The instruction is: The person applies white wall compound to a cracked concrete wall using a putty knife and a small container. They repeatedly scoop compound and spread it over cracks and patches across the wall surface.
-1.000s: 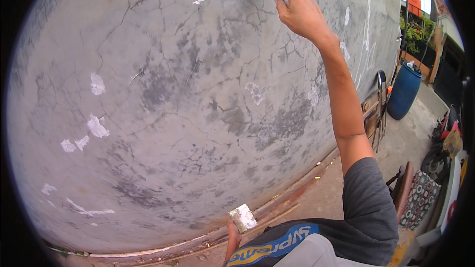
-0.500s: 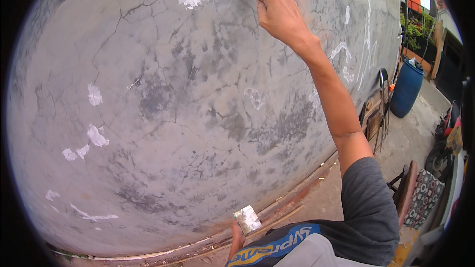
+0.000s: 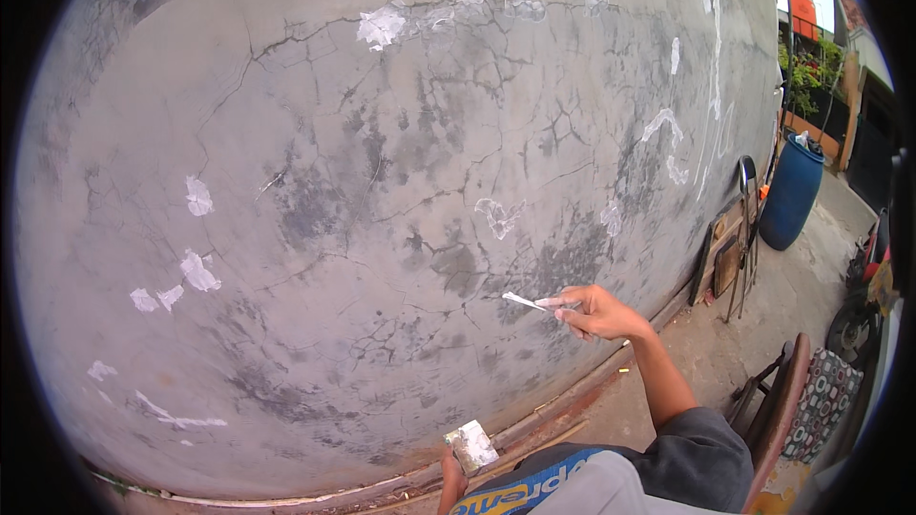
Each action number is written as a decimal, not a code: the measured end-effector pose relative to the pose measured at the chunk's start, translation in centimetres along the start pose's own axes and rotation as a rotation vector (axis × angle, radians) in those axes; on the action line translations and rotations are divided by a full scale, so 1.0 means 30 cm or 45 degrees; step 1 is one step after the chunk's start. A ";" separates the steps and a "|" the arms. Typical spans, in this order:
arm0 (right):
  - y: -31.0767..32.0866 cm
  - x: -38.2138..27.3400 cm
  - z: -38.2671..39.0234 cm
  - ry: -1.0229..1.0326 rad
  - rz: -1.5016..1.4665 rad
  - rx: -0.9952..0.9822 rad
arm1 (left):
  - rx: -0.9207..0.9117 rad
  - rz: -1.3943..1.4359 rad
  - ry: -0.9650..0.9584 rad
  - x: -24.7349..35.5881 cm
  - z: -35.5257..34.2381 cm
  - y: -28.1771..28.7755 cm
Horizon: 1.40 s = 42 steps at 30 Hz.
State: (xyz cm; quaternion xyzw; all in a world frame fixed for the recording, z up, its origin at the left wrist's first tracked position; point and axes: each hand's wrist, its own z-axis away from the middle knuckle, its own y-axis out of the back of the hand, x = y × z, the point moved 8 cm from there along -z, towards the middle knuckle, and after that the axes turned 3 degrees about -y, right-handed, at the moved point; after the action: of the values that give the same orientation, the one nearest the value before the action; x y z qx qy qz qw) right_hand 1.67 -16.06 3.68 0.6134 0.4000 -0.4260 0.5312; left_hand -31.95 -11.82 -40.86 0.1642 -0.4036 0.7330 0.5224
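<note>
A grey cracked wall (image 3: 315, 343) fills most of the view, dotted with white filler patches (image 3: 382, 27). Right of the middle, my right hand (image 3: 596, 313) pinches a putty knife (image 3: 523, 301), seen nearly edge-on and pointing left, in front of the wall. Low down, near the wall's foot, my left hand (image 3: 452, 477) grips a flat, squarish metal plate (image 3: 471, 445) smeared with white filler. Its grip is partly hidden, and whether the plate has a handle does not show.
A blue barrel (image 3: 792, 193) stands at the far right by the wall's end. Folded chair frames and boards (image 3: 730, 253) lean against the wall. Behind my right arm is a brown-edged chair (image 3: 784, 410) with a patterned cushion (image 3: 826, 405). A motorbike wheel (image 3: 851, 332) sits beyond it.
My right hand has come down from the high crack with the putty knife, to the lower middle of the wall. The left hand with the plate has barely shifted.
</note>
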 end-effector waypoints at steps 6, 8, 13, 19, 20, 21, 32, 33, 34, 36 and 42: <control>-0.274 0.685 0.223 -0.666 -0.823 -0.100 | -0.049 -0.026 -0.053 -0.131 -0.095 0.001; -0.348 0.716 0.253 -0.716 -1.065 -0.201 | -0.019 0.034 -0.036 -0.160 -0.192 0.011; 0.055 0.434 0.085 -0.319 -0.575 0.072 | -0.145 -0.039 -0.051 -0.109 0.052 -0.310; 0.567 -0.521 -0.108 1.158 0.292 0.903 | -0.197 -0.140 -0.116 -0.254 0.034 -0.423; 0.585 -0.659 -0.117 1.337 0.448 0.950 | -0.152 -0.151 -0.156 -0.261 0.062 -0.437; 0.597 -0.773 -0.132 1.514 0.597 0.992 | -0.097 -0.161 -0.197 -0.262 0.077 -0.445; 0.666 -1.088 -0.366 1.495 1.277 1.031 | 0.020 0.079 -0.210 -0.283 0.132 -0.437; 0.669 -1.082 -0.377 1.390 1.362 1.029 | 0.054 0.074 -0.252 -0.259 0.157 -0.456; 0.674 -1.080 -0.371 1.278 1.455 1.018 | 0.046 0.104 -0.270 -0.254 0.165 -0.473; 0.662 -1.100 -0.338 1.163 1.622 0.954 | 0.040 0.170 -0.319 -0.238 0.154 -0.473; 0.652 -1.272 -0.250 1.566 1.260 0.850 | 0.065 0.143 -0.343 -0.272 0.111 -0.475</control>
State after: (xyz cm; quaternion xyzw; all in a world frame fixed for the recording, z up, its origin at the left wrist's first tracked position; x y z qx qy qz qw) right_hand 8.77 -12.34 46.47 0.9637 0.1567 0.1679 0.1363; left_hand -16.49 -17.71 -38.23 0.2514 -0.4600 0.7423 0.4172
